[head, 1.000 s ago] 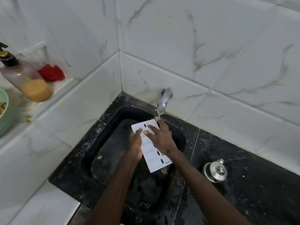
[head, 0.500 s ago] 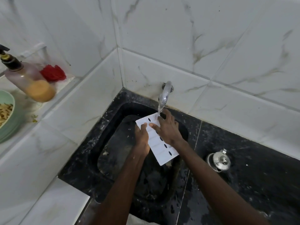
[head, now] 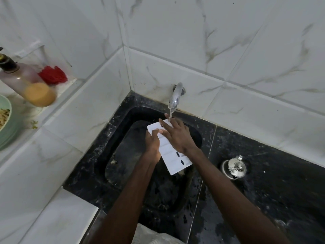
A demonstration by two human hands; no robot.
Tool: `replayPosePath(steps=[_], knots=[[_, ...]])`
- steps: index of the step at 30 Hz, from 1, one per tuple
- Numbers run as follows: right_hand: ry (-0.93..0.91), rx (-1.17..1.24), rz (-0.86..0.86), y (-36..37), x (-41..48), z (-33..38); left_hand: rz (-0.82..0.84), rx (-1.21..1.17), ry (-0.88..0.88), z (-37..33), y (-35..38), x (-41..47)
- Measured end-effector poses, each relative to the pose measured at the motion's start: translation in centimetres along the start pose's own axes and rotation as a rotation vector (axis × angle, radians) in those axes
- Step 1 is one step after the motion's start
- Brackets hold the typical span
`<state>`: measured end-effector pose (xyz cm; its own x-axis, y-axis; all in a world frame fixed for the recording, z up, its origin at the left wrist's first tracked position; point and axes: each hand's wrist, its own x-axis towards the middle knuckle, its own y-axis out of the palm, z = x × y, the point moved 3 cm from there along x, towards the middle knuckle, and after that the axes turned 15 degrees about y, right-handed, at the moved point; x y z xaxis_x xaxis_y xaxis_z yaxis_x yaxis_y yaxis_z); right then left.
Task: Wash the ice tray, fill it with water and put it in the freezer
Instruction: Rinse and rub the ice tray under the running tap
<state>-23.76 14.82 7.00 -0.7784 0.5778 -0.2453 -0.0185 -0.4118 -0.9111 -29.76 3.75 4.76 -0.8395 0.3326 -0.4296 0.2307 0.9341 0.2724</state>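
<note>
While water is running from the tap (head: 176,95), your left hand (head: 152,143) is gripping the white ice tray (head: 173,158). Your right hand (head: 177,135) is pressing flat, fingers spread, on top.

The black speckled surface (head: 281,191) around the sunken sink (head: 123,124) carries a small steel lidded pot (head: 234,169) on its right part, while the white tiled ledge (head: 58,95) at left bears a pump bottle (head: 26,83), a red scrubber (head: 52,75) and a green bowl (head: 8,120).
</note>
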Motion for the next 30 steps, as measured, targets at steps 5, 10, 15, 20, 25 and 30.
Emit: replayPosePath(steps=[5,10,15,20,25,30], knots=[[0.103,0.029,0.024,0.6,-0.2,-0.8,-0.019,-0.009,0.013,-0.3,-0.7,0.6],[0.099,0.034,0.028,0.2,-0.3,-1.1,0.001,-0.015,0.000,-0.2,-0.9,0.6],[0.050,0.019,0.051,0.6,-2.8,-0.5,-0.112,-0.014,0.012,-1.0,-2.2,1.8],[0.075,-0.002,0.047,1.2,-3.2,-0.8,-0.138,-0.025,0.011,-0.6,-2.5,2.1],[0.030,0.021,-0.049,1.5,-3.2,0.0,-0.094,-0.029,0.043,-0.2,-1.4,1.5],[0.173,0.058,-0.101,0.3,-1.9,-0.5,-0.072,-0.027,0.037,-0.1,-0.8,1.2]])
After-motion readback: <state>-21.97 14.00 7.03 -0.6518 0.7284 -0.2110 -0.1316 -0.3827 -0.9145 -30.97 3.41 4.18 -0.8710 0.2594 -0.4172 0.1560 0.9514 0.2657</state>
